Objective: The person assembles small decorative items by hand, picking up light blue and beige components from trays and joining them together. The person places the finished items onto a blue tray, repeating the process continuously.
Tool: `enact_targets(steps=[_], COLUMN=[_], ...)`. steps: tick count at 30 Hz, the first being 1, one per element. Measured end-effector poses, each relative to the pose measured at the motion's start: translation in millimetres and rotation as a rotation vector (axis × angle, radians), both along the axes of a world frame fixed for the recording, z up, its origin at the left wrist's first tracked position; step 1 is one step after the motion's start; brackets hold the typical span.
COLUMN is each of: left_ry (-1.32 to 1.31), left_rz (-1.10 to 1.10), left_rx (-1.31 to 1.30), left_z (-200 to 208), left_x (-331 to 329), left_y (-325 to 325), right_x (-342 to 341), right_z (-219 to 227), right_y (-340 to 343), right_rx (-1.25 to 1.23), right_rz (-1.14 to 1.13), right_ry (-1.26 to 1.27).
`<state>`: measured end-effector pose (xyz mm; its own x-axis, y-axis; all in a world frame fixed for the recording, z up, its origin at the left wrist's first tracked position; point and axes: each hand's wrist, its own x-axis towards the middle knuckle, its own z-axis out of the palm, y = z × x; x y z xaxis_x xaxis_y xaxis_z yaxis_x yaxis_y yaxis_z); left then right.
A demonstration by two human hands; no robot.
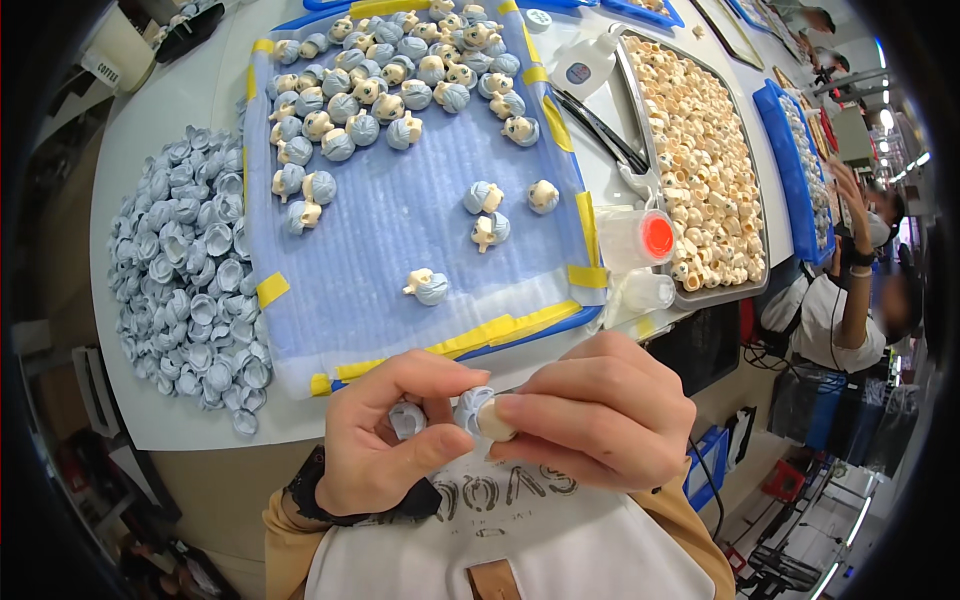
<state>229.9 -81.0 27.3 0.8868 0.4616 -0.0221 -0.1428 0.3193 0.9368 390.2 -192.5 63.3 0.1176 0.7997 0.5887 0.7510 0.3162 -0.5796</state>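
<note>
In front of my chest, my left hand (375, 440) pinches a pale blue doll hair piece (472, 408) between thumb and forefinger. A second hair piece (407, 420) sits inside the curled fingers of that same hand. My right hand (610, 410) is closed on a small cream doll head (494, 424), held against the first hair piece. Its face is hidden by my fingers. Beyond my hands, several doll heads with blue hair (430, 287) lie on a padded tray (380, 250) edged with yellow tape, most of them crowded at the far end.
Loose blue hair pieces (190, 270) are heaped left of the tray. To the right stand a metal tray (768, 270) of cream heads, a white bottle (590, 65), black tweezers (605, 130) and a clear container with a red top (655, 237). A co-worker's arm (855, 290) shows far right.
</note>
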Motion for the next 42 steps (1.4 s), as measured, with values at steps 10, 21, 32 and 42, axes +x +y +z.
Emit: enact_targets(steps=[10,21,32,42], left_ry=[0.097,0.061,0.001,0.039], left_rz=[-0.048,0.349,0.241,0.054], left_rx=[-0.412,-0.136,-0.092,-0.252], left_z=[7.3,-5.3,-6.7,9.1], left_x=[-3.9,-21.9,-29.8,-13.1], left_y=[-3.1,0.7,3.6,-3.4], right_x=[-9.1,-0.3,35.7,202.3], right_z=[-6.3,-4.1,26.5,-19.0], right_y=[7.3,23.7,-15.1,-70.1], right_rx=[-0.054,-0.179,-0.197,-0.771], right_rz=[-0.029,-0.037,-0.538,-0.732], right_ry=[-0.078,-0.244,-0.134,-0.451])
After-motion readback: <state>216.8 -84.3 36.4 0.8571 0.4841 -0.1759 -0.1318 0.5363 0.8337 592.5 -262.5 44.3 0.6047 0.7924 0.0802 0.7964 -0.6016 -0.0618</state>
